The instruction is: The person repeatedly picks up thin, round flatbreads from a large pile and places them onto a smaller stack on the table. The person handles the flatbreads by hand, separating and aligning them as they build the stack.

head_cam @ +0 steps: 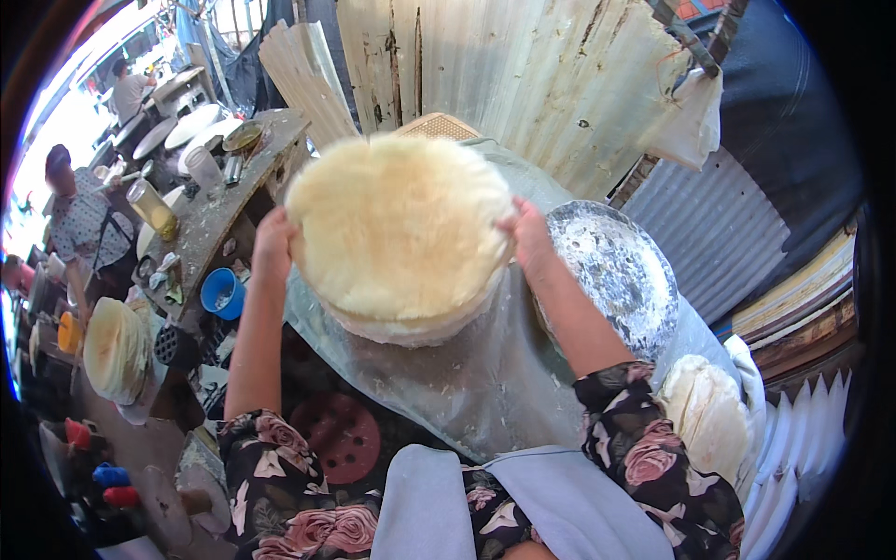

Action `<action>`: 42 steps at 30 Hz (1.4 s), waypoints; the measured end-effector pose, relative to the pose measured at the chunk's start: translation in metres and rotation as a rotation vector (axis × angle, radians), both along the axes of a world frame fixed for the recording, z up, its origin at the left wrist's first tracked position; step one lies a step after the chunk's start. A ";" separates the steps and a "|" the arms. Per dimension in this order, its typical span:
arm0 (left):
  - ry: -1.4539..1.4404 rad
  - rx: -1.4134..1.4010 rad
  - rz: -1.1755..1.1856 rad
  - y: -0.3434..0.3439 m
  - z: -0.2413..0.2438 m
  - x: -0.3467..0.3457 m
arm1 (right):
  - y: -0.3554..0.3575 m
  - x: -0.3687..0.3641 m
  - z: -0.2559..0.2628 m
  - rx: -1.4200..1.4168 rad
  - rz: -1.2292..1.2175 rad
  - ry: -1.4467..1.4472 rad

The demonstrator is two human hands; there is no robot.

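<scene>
A large round flatbread, pale with light brown toasting, is stretched between my two hands. My left hand grips its left edge and my right hand pinches its right edge. Beneath it, partly hidden, sits a stack of similar flatbreads on a plastic sheet that covers the work surface. Whether the held bread touches the stack I cannot tell. The edges of the held bread look blurred. Just beyond my right forearm lies a round metal tray dusted with white flour.
More flatbreads stand stacked at the left and beside my right elbow. A blue bucket is left of my forearm, near a table with jars. A red stool is below. Corrugated sheets wall the back. Two people work at left.
</scene>
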State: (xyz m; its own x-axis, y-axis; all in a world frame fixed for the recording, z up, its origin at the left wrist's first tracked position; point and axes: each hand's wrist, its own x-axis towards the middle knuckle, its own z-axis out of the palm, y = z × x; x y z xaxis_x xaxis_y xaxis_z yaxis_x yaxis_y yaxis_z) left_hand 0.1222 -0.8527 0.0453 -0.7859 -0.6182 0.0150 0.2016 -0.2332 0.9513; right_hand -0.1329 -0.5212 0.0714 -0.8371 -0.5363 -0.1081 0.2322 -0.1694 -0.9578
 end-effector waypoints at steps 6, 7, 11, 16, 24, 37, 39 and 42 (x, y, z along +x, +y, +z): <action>-0.043 0.135 0.054 -0.003 -0.085 0.006 | 0.004 0.000 -0.043 0.109 -0.123 -0.075; -0.018 0.155 0.074 -0.002 -0.079 0.006 | 0.003 -0.002 -0.040 0.108 -0.105 -0.084; -0.315 -0.879 0.641 0.032 -0.051 0.006 | 0.003 -0.010 -0.045 0.353 -0.141 0.281; -0.190 -1.300 -0.185 0.153 0.037 0.013 | 0.004 0.015 0.003 0.621 -0.225 1.097; -0.177 -1.436 -0.403 0.186 0.037 0.009 | 0.029 0.058 0.004 0.474 -0.090 1.067; -0.015 -1.688 -0.074 0.204 0.028 0.011 | 0.082 0.091 -0.012 0.455 -0.135 0.905; 0.016 -1.687 -0.047 0.210 0.023 0.012 | 0.085 0.091 -0.017 0.452 -0.151 0.900; 0.043 -1.674 -0.010 0.219 0.009 0.014 | 0.088 0.090 -0.016 0.478 -0.150 0.924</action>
